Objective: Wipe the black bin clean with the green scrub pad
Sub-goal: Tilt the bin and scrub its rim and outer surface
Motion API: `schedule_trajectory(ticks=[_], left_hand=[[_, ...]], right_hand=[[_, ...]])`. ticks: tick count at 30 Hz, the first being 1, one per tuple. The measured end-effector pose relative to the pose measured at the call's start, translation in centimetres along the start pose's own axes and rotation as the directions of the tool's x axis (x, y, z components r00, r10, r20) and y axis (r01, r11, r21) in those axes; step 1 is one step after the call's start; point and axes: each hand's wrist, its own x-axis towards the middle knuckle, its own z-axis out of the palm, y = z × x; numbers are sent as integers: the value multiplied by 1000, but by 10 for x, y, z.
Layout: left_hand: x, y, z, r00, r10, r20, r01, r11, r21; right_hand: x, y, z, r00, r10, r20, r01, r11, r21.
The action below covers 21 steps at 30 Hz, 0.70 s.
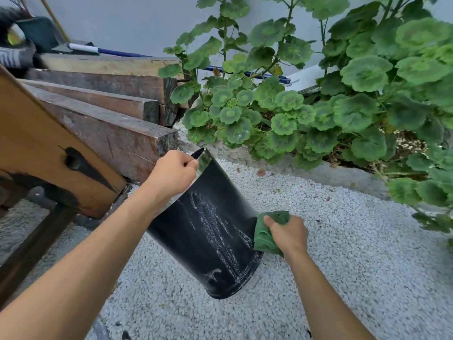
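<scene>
The black bin [208,229] stands tilted in the middle of the frame, its base low on the white gravel [343,241] and its rim raised toward the upper centre. Its mouth faces away, so what is inside cannot be seen. To the right, a low concrete kerb [343,173] borders a bed of leafy green plants [318,106] that fills the upper right.

The bin's outer wall is glossy and dark. White soapy streaks run lengthwise down it and pool into smears near the base. The wall widens slightly from base to rim. The long axis runs from the rim at upper centre down to the base at lower centre, slanting a little to the right.

The left hand [171,173] has its grip closed on the rim, fingers curled over the edge. The right hand [288,235] clutches the folded green scrub pad [263,238], thumb on top, and presses it against the bin's lower right side.

Dark wooden beams [110,119] lie stacked at the upper left, just beside the left hand.
</scene>
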Motion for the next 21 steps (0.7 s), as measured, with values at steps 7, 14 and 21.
schedule_trajectory(ticks=[7, 14, 21], left_hand=[[-1, -2, 1, 1000, -20, -8, 20, 998, -52], [0, -3, 3, 998, -59, -18, 57, 995, -82], [1, -10, 0, 997, -71, -19, 69, 992, -110]], right_hand=[[-45, -73, 26, 975, -212, 66, 199, 966, 165], [-92, -131, 56, 872, -485, 71, 477, 873, 98], [-42, -65, 32, 944, -331, 13, 331, 942, -63]])
